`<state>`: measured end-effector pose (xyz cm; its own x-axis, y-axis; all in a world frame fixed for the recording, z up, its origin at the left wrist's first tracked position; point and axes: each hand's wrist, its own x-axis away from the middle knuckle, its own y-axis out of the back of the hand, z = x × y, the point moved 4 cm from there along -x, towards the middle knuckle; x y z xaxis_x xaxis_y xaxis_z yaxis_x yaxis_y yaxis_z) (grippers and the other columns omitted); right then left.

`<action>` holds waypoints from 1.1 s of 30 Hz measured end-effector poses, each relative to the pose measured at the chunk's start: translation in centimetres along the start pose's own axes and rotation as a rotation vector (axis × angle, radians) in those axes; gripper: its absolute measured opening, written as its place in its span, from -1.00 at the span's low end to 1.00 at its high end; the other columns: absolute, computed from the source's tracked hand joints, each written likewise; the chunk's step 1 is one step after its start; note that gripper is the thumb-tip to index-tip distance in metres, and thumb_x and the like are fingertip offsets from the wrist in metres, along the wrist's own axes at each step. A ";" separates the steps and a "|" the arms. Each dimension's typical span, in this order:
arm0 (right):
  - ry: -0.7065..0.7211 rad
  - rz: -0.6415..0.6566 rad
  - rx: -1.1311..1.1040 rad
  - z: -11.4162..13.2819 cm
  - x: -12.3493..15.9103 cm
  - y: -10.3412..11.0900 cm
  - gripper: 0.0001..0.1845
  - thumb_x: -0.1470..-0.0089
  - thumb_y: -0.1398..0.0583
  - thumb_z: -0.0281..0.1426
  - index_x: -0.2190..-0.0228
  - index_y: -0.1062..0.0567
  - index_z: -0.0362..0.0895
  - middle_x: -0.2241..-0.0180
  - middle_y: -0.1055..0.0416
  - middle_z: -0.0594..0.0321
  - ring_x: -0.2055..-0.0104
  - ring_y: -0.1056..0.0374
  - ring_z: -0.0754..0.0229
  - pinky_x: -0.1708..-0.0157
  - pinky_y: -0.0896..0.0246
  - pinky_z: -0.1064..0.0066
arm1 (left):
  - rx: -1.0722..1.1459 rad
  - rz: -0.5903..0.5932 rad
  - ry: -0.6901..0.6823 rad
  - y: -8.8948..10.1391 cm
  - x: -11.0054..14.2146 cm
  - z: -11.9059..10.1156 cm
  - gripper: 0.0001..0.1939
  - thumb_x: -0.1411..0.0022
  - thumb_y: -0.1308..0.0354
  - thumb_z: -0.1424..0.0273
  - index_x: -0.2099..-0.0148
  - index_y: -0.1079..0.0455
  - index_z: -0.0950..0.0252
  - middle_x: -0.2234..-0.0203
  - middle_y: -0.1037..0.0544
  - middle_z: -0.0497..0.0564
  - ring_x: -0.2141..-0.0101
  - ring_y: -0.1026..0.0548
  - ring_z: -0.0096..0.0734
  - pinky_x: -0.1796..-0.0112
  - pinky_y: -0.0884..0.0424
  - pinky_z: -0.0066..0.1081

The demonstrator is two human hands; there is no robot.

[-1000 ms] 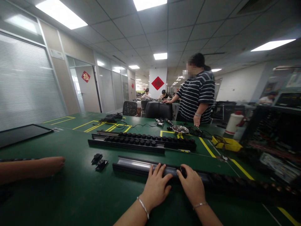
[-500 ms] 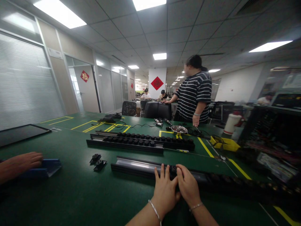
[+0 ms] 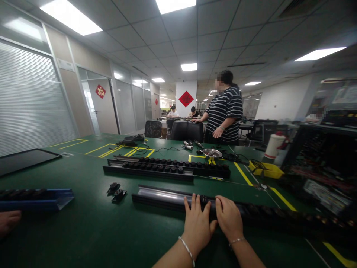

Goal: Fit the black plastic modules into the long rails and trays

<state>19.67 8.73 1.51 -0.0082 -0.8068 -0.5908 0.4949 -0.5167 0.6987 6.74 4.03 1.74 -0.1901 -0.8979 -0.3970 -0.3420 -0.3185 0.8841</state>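
Observation:
A long black rail [image 3: 158, 196] with a shiny inner channel lies across the green table [image 3: 83, 230] in front of me. My left hand [image 3: 197, 224] rests on it with fingers stretched flat, next to a small black part [image 3: 204, 200] seated in the rail. My right hand [image 3: 229, 219] lies just to the right, fingers curled down over the rail; what they press on is hidden. Further right the rail holds a row of black parts [image 3: 279, 216].
Two loose black parts [image 3: 116, 190] lie left of the rail. Two filled rails [image 3: 167, 167] sit behind. A blue rail [image 3: 36, 199] and another person's hand [image 3: 8, 221] are at the left. A person in stripes [image 3: 224, 111] stands beyond, near a metal dish [image 3: 212, 152].
My hands stayed together on the rail and shifted slightly right. The other person's hand let go of the blue rail and pulled back left. The striped person stepped further away.

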 end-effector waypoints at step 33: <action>-0.029 0.072 0.026 0.7 0.0 0.5 -0.63 -0.12 0.09 -0.31 0.34 -0.47 -0.14 0.26 -0.46 0.14 0.16 -0.29 0.12 0.13 -0.11 0.30 | 0.063 -0.142 0.284 1.6 -1.8 3.3 -0.75 -0.22 0.00 0.35 0.05 -0.30 0.19 0.15 -0.49 0.00 0.07 -0.36 -0.28 -0.07 -0.06 -0.06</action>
<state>19.32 8.27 2.20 0.0010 -0.8498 -0.5272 0.4722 -0.4643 0.7493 3.49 6.17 3.03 0.1254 -0.8975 -0.4228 -0.4051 -0.4353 0.8040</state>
